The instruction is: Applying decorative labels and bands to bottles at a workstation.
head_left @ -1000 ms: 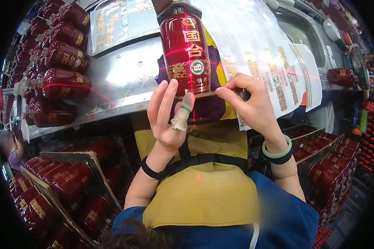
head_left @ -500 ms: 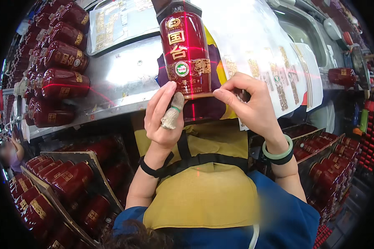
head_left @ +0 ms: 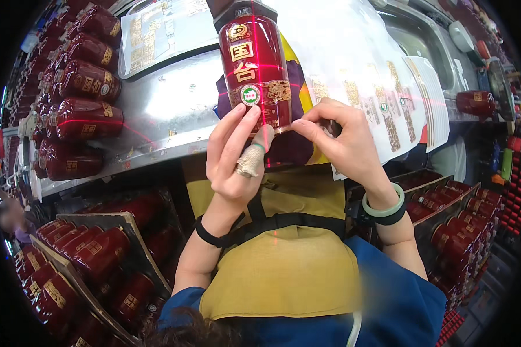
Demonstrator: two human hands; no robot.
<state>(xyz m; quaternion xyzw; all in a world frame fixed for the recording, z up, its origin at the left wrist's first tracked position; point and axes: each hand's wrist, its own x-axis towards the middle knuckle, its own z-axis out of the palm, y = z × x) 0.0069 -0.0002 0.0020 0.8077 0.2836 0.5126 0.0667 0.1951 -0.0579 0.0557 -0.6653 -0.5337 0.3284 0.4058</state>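
Observation:
A dark red glass bottle (head_left: 259,61) with gold lettering, a gold patterned band and a round green-and-white sticker (head_left: 250,95) lies on its back, its base toward me. My left hand (head_left: 239,153) rests on its lower front with the fingers stretched out. The thumb, in a knitted cover (head_left: 256,155), presses near the base edge. At the base's right corner is my right hand (head_left: 342,141), its thumb tip against the bottle and its index finger bent close to the thumb. Whatever may be between those fingers is hidden. A purple and yellow cloth (head_left: 298,87) lies under the bottle.
Similar red bottles (head_left: 90,118) lie stacked on the left of the metal table (head_left: 156,110). Sheets of gold decals (head_left: 364,87) lie right of the bottle, and a tray (head_left: 156,37) of decals behind left. Bottle crates (head_left: 116,222) stand below on both sides. Red laser lines cross the bottle.
My left hand has slid to the right along the bottle's lower end, its covered thumb now nearer the middle of the base edge. The bottle appears slightly farther left; my right hand has barely moved.

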